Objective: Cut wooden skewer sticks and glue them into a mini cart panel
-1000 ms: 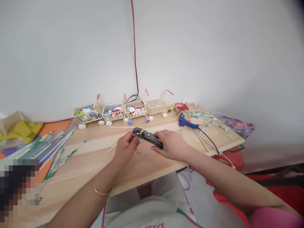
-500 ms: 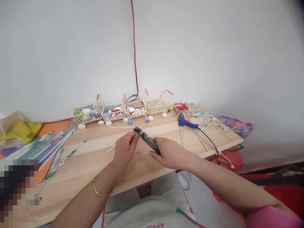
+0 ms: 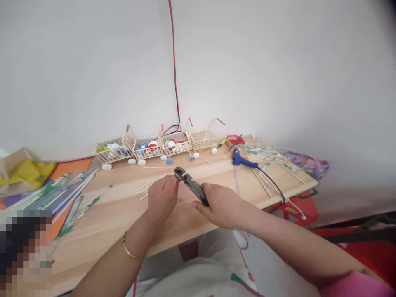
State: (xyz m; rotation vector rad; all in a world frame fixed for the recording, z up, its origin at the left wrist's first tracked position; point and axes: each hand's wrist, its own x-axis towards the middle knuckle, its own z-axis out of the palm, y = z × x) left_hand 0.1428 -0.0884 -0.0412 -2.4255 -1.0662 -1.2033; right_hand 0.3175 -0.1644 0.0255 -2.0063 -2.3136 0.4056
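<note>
My right hand [image 3: 223, 204] is wrapped round the handles of dark grey pliers [image 3: 193, 186], which slant up to the left above the table. At their jaw end, my left hand [image 3: 162, 198] is closed in a pinch. A short pale end of a thin wooden stick [image 3: 185, 174] shows across the jaws; the rest of it is hidden by the pliers and left fingers. Several loose wooden sticks [image 3: 144, 189] lie on the table just behind my left hand. A blue glue gun [image 3: 243, 160] rests to the right, beyond my right hand.
Several small stick-built carts [image 3: 204, 139] with bottle-cap wheels line the wall; some hold caps. A red dish [image 3: 235, 140] stands at the back right. Wrapped sticks [image 3: 58, 187] and a yellow bag [image 3: 31, 171] lie left. The glue gun's black cord [image 3: 274, 181] crosses the table's right edge.
Both hands and the pliers have shifted very slightly down with the view. The grips look the same, and nothing on the table has moved.
</note>
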